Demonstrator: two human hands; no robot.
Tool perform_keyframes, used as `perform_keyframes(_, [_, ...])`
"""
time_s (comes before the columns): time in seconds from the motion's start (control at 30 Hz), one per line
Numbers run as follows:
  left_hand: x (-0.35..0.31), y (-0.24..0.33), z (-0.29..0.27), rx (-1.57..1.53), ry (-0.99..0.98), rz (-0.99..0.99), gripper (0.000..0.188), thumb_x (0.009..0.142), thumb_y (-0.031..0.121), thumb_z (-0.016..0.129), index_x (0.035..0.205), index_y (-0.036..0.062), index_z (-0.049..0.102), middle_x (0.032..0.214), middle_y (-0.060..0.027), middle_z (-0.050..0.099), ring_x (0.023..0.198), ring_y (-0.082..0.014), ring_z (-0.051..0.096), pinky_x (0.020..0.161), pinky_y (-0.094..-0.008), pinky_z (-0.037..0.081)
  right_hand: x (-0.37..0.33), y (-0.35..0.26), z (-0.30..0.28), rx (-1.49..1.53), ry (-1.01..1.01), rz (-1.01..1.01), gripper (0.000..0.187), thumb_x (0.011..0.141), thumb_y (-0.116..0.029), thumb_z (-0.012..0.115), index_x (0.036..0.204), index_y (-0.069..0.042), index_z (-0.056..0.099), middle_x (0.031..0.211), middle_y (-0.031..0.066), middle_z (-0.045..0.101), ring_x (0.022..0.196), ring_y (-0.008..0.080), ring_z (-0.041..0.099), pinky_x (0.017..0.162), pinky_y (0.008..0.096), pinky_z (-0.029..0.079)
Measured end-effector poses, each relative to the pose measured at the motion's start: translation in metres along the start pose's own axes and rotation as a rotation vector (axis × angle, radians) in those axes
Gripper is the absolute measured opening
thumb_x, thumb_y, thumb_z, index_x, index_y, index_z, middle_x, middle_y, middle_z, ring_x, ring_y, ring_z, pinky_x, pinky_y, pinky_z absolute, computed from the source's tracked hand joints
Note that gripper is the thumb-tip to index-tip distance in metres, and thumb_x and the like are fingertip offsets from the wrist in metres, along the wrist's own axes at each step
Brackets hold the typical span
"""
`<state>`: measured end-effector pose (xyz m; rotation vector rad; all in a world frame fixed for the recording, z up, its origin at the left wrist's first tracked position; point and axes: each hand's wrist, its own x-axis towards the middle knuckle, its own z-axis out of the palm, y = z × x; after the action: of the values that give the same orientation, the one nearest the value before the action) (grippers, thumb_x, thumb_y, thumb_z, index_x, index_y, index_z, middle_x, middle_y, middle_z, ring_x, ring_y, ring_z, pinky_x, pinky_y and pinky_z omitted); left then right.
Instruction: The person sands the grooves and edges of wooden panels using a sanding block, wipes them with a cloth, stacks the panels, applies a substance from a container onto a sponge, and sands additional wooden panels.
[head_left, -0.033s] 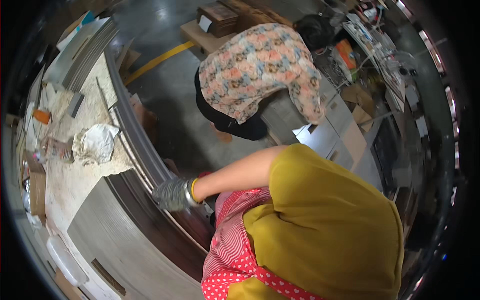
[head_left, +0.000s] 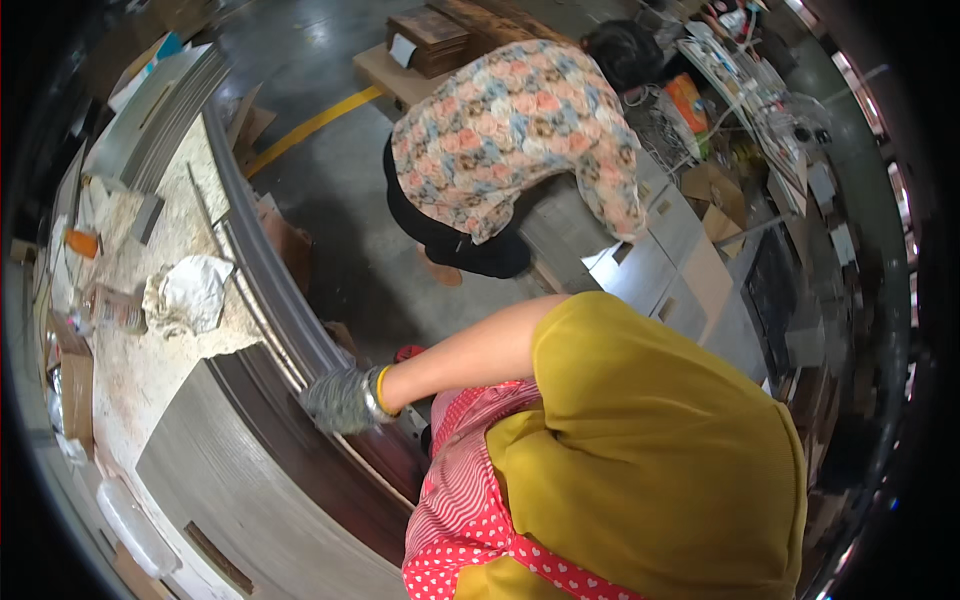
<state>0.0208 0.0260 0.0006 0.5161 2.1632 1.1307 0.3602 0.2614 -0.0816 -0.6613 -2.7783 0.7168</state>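
Observation:
My right hand (head_left: 343, 400) wears a grey knitted glove with a yellow cuff, and a silvery band circles the wrist. It is at the near edge of the workbench (head_left: 126, 375), beside the dark edges of a stack of grey wood-grain panels (head_left: 215, 455). The top panel has a slot-like cutout near its lower end. My fingers point toward the bench, but they are blurred and partly hidden, so their grip does not show. My left hand is out of view. My yellow sleeve (head_left: 660, 440) and red patterned apron (head_left: 465, 490) fill the lower middle.
On the bench lie a crumpled white cloth (head_left: 195, 292), an orange object (head_left: 82, 243) and another panel stack (head_left: 160, 110). A co-worker in a floral top (head_left: 510, 140) bends over grey panels (head_left: 690, 250). Stacked brown boards (head_left: 430, 40) stand beyond, near a yellow floor line (head_left: 315, 122).
The gloved hand sits very slightly lower and farther left along the bench edge. The whole view has shifted a little; the co-worker stays bent over the panels.

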Motion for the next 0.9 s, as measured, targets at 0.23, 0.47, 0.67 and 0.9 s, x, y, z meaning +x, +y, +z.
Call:
perform_keyframes(0.23, [-0.005, -0.042, 0.026, 0.031, 0.073, 0.003, 0.060, 0.095, 0.049, 0.044, 0.134, 0.0048, 0.046, 0.129, -0.0088, 0.053, 0.117, -0.0249, 0.050, 0.099, -0.0364, 0.042, 0.058, 0.005, 0.030, -0.244, -0.242, -0.198, 0.016, 0.072, -0.022, 0.067, 0.082, -0.010, 0.073, 0.081, 0.0117, 0.069, 0.079, 0.0307, 0.066, 0.069, 0.0403, 0.051])
perform_keyframes(0.47, [-0.008, -0.045, 0.020, 0.000, 0.121, -0.045, 0.059, 0.095, 0.048, 0.043, 0.134, 0.0049, 0.046, 0.130, -0.0092, 0.053, 0.118, -0.0259, 0.050, 0.100, -0.0370, 0.041, 0.068, -0.008, 0.017, -0.423, -0.330, -0.240, 0.019, 0.073, -0.021, 0.066, 0.085, -0.010, 0.075, 0.085, 0.0080, 0.072, 0.084, 0.0285, 0.068, 0.074, 0.0396, 0.053])
perform_keyframes(0.67, [-0.014, -0.067, -0.013, -0.099, 0.213, -0.153, 0.058, 0.095, 0.047, 0.042, 0.134, 0.0050, 0.046, 0.130, -0.0095, 0.053, 0.118, -0.0267, 0.050, 0.101, -0.0375, 0.040, 0.142, -0.014, 0.021, -0.570, -0.383, -0.411, 0.017, 0.071, -0.017, 0.066, 0.083, -0.010, 0.075, 0.087, 0.0083, 0.072, 0.085, 0.0275, 0.068, 0.074, 0.0378, 0.055])
perform_keyframes(0.9, [-0.087, -0.121, -0.025, -0.585, 0.342, -0.432, 0.057, 0.095, 0.046, 0.041, 0.134, 0.0051, 0.046, 0.130, -0.0099, 0.053, 0.118, -0.0277, 0.050, 0.102, -0.0380, 0.040, 0.222, -0.021, 0.018, -0.362, -0.298, -0.451, 0.018, 0.072, -0.012, 0.060, 0.082, -0.006, 0.074, 0.085, 0.0158, 0.070, 0.082, 0.0320, 0.066, 0.074, 0.0394, 0.053])
